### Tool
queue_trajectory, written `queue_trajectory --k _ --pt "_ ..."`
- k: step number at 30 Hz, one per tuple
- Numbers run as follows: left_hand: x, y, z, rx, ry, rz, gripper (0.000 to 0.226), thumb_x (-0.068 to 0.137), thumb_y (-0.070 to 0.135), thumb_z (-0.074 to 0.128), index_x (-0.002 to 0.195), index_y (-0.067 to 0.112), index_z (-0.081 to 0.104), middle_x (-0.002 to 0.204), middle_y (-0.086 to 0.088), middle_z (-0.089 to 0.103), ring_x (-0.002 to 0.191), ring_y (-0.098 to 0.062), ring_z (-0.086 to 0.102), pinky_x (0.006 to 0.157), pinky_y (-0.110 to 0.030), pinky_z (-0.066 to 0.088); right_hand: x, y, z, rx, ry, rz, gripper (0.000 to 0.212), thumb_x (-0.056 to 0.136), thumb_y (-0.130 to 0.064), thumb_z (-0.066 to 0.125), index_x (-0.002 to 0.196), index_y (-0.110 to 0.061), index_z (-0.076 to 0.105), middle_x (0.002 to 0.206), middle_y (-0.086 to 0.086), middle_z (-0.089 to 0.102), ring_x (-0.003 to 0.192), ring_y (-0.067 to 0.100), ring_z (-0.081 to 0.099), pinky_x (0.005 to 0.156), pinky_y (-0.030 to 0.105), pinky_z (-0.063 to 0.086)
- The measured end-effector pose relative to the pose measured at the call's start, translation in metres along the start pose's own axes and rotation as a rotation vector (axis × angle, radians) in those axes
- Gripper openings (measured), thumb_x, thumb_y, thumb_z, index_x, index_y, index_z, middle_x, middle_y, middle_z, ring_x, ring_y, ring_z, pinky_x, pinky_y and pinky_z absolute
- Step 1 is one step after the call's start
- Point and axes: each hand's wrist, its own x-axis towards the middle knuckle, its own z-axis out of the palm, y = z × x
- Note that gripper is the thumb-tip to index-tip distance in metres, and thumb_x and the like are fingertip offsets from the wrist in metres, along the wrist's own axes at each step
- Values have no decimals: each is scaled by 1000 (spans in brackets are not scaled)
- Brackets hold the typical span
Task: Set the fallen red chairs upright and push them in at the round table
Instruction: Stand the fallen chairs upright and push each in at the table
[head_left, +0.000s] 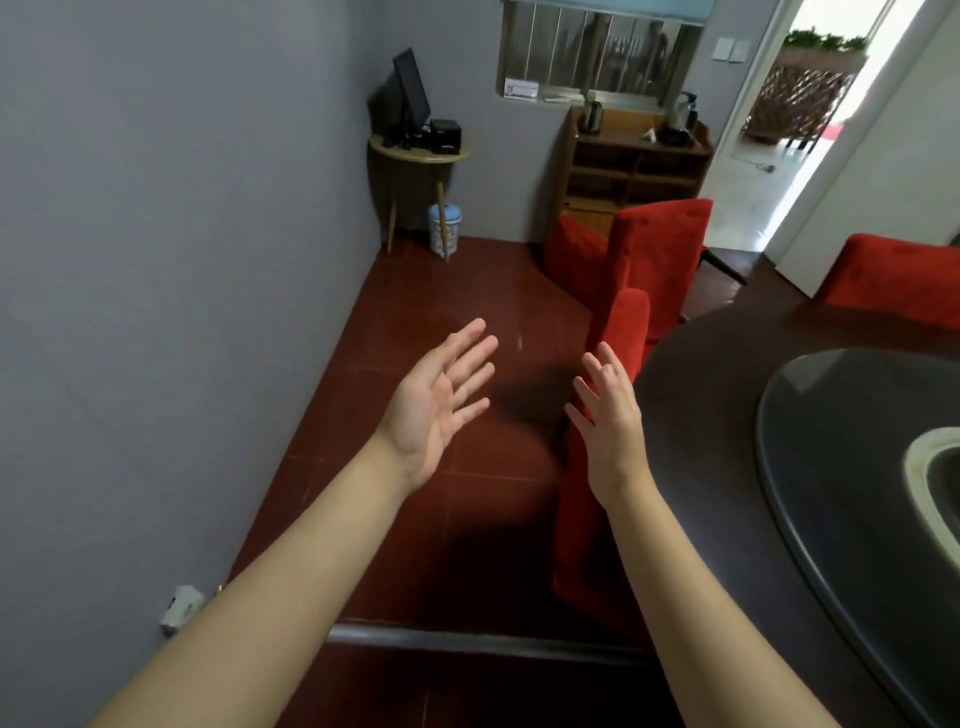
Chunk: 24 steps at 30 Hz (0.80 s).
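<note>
Though near chair (626, 325), grips (441, 400) (610, 428) splayed, empty.

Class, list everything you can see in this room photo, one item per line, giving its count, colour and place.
red chairs: at least three, red, around the round table's edge
round table: one, dark brown, right
glass turntable: one, dark grey, on the round table
corner table: one, tan, against the grey wall
monitor: one, black, on the corner table
bin: one, white with blue lid, under the corner table
shelf unit: one, brown wood, below the window
left hand: one, bare, open above the floor
right hand: one, bare, open beside the nearest chair's back
</note>
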Motion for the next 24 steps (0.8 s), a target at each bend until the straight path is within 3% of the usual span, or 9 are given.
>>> queue_trajectory --k 3,6,9,14,19,21,24 --pt "52 4 -32 10 -14 -40 49 92 49 38 138 34 48 140 9 53 131 -13 46 108 -41 34 47 13 14 -122 118 -67 38 100 -34 47 138 -32 45 145 -4 46 129 9 44 102 29 39" --pt "108 6 -62 10 -64 -100 44 97 45 35 138 35 48 140 9 53 131 -15 46 107 -41 35 88 27 26 -525 328 -191 47 97 -22 55 142 -16 44 146 2 45 137 17 38 114 39 30" --pt "177 13 -83 14 -148 -171 42 99 43 33 137 36 48 141 7 51 132 -16 45 110 -44 33 126 40 36 -721 465 -205 58 92 -18 60 146 -13 38 150 5 41 142 26 30 116 45 24" --pt "268 8 -72 44 -312 -281 41 98 41 35 137 36 48 139 8 53 131 -16 46 110 -45 32 165 54 25 -941 621 -37 75 90 -29 63 152 -22 23 156 2 29 147 27 15 118 44 16" --pt "342 -25 -23 32 -446 -435 38 98 38 32 130 35 52 133 4 59 129 -20 47 110 -45 29 187 68 -3 -1105 627 304 97 84 -46 66 153 -33 0 162 2 9 147 32 7 114 50 18" --pt "361 -33 -2 69 -481 -465 37 97 38 32 127 35 54 133 5 59 129 -19 46 110 -44 28 192 76 -9 -1160 567 432 101 83 -50 64 153 -33 -7 162 0 8 146 33 12 112 50 24" --pt "393 -50 28 278 -617 -428 34 98 34 39 127 36 55 133 9 58 127 -11 46 105 -35 31 202 89 -13 -1251 573 488 102 79 -52 63 152 -34 -5 157 -5 21 136 27 37 103 43 38"
